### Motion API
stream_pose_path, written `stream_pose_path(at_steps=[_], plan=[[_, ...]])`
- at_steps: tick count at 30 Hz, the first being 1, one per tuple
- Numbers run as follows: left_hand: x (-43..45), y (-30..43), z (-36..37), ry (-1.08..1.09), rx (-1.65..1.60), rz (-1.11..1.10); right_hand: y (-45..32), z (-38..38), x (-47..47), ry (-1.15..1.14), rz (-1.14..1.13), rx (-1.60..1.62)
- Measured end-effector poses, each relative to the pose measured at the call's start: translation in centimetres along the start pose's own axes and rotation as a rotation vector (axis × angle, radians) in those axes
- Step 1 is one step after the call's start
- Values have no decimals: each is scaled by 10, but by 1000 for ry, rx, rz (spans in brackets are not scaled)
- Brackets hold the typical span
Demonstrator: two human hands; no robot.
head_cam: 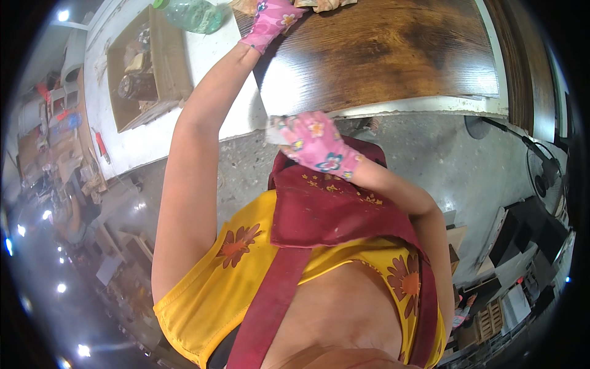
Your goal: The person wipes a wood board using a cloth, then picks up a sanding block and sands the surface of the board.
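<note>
My left hand [274, 23], in a pink flower-print glove, reaches to the far left of a dark wood-grain panel [392, 55]. Tan crumpled material [329, 4], perhaps a rag, shows on both sides of it at the picture's top edge. The fingers are partly cut off there, so their grip is unclear. My right hand [322, 143], gloved alike, is bent in front of the dark red apron [341, 212], just short of the panel's near edge. A pale, blurred patch [276, 131] lies at its fingertips; whether it is glove or a held thing cannot be told.
Left of the panel, a white tabletop [203, 110] carries an open cardboard box [170, 69] of scraps, a green-tinted plastic bottle [196, 16] and a red-handled tool [101, 145]. A black fan [546, 177] and dark panels [516, 235] stand on the floor at right.
</note>
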State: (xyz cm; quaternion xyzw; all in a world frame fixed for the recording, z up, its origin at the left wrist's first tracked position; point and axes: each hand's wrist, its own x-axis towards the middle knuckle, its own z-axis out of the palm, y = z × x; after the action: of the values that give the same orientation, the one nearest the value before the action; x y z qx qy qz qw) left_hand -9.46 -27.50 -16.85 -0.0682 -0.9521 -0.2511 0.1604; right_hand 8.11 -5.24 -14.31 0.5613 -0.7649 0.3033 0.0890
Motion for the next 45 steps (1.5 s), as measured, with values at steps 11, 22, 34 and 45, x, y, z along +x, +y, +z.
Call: stream_pose_path(at_steps=[11,22,34,45], plan=[[-6,-16,-4,85,-99,75,54,-49,-55,-79,274,-30],[-16,48,-16,-370,-303,194,271,-255,-277,911,1173,-405],[34,236,119,-370,-396,603,246,-183,-309,1188,1345,328],[141,342,237,-284,-260,688,200,-195,-324,1229,1396,383]])
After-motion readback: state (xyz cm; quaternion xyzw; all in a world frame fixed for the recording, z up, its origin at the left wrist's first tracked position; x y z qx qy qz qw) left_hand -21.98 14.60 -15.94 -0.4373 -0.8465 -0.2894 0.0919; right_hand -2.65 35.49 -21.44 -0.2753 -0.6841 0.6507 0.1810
